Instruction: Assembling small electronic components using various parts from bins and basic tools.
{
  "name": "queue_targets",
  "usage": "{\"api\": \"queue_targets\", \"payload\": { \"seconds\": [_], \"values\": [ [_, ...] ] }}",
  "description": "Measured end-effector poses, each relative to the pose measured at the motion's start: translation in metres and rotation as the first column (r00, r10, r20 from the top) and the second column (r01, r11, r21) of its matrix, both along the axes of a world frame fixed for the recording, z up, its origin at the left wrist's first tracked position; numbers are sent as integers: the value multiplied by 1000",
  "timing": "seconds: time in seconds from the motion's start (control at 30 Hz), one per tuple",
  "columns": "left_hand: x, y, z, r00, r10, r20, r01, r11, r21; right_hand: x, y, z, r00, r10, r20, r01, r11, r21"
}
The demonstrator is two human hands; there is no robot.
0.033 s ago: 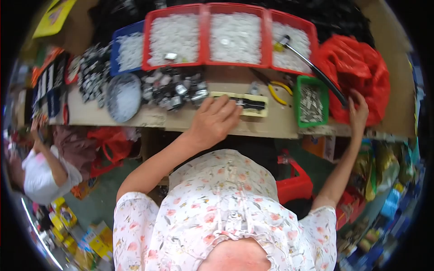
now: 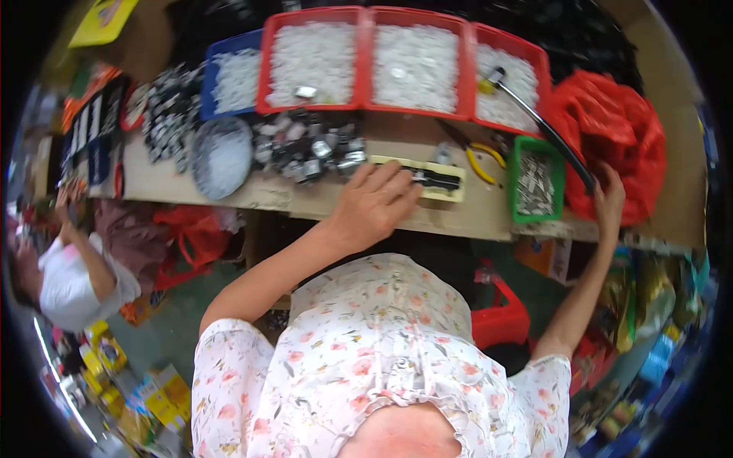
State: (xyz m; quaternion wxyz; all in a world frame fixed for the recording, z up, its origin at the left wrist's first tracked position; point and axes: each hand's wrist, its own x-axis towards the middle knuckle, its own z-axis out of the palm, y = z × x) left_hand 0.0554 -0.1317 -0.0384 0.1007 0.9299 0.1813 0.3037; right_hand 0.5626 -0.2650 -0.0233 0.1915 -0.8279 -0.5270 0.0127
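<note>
My left hand rests over the left part of a narrow black fixture on a cream base. Its fingers lie together and bent, and what is beneath the fingertips is hidden. Out to the right, my right hand is closed at the lower end of a long black lever handle. That lever slants up and left to a metal and yellow end above a red tray. Left of the fixture lies a heap of shiny metal pieces.
Red trays and a blue tray hold small white pieces. A green tray of metal pins, yellow-handled pliers, a bowl and a red plastic bag lie around. Another person sits at the left.
The whole view has shifted slightly, so the bench and trays appear further right and a little lower. Both hands keep their places at the fixture and the lever handle.
</note>
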Motion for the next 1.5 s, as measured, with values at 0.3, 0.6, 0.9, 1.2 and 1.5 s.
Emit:
{"api": "queue_targets", "payload": {
  "seconds": [0.3,0.6,0.9,1.2,1.5],
  "values": [
    [-69,58,52,923,355,147,-355,935,-30,79,17,-51,997,21,72,-13,994,-107],
    [-164,178,20,721,693,-23,-683,716,141,45,33,-25,987,-7,-161,10,1000,13],
    [-165,219,21,790,577,-208,-569,816,106,32,10,3,885,1,-466,1,1000,4],
    [-177,216,32,666,736,121,-445,522,-728,-7,9,25,808,118,-577,103,936,335],
    [-202,170,47,692,686,224,-275,538,-797,-9,19,41,821,169,-545,76,915,397]
  ]
}}
